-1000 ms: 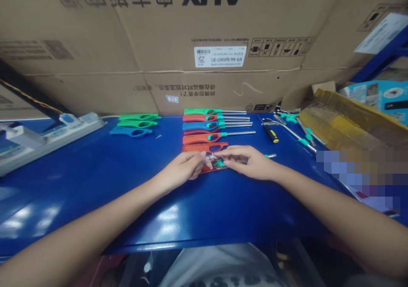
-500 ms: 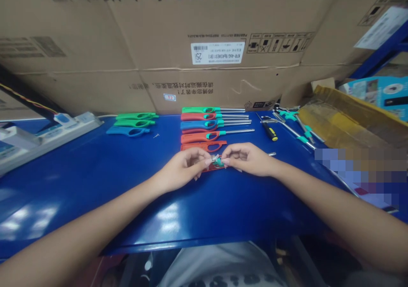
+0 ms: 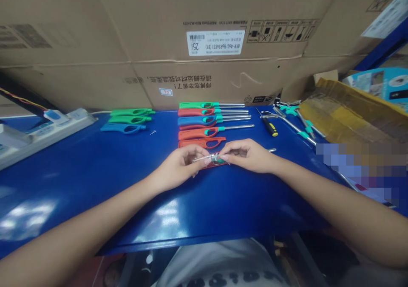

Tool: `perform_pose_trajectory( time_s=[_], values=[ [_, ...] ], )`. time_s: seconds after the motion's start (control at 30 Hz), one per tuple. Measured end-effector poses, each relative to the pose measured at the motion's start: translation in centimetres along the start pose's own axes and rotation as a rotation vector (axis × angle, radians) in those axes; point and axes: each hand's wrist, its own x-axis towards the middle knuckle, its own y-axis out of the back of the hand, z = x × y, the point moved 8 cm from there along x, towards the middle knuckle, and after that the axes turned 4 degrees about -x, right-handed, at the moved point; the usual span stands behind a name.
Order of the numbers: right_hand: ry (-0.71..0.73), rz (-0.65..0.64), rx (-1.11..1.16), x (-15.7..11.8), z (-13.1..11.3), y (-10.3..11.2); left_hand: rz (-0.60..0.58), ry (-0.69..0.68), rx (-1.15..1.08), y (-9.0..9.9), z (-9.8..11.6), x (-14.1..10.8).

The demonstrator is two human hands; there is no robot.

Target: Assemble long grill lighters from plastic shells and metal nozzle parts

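Observation:
My left hand pinches a small clear, tube-like lighter part between thumb and fingers. At its right end my right hand is also closed, its fingertips meeting over something too small to name. Beneath both hands lies a red lighter half, mostly hidden, with a green piece showing between the fingertips. A metal lighter rod sticks out beyond my right hand. Just behind, an orange-red lighter shell rests on the blue table, and a row of long-necked lighters lies past it.
Green and blue lighter shells lie at the left, with tiny screws beside them. A power strip runs along the left side. At the right are a screwdriver, metal rods with green parts and a taped carton. Cardboard stands behind.
The clear tube-like part now shows lengthwise in my left fingers, and less of the green piece shows. Both hands stay close together. The view has tilted slightly downward.

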Motion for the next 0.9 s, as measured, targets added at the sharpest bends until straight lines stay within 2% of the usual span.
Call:
perform_pose_trajectory(
  time_s=[0.9],
  values=[
    [-0.003,-0.004,-0.005,-0.07,0.1,-0.01,0.009,0.027,0.003,0.07,-0.33,0.09]
  ],
)
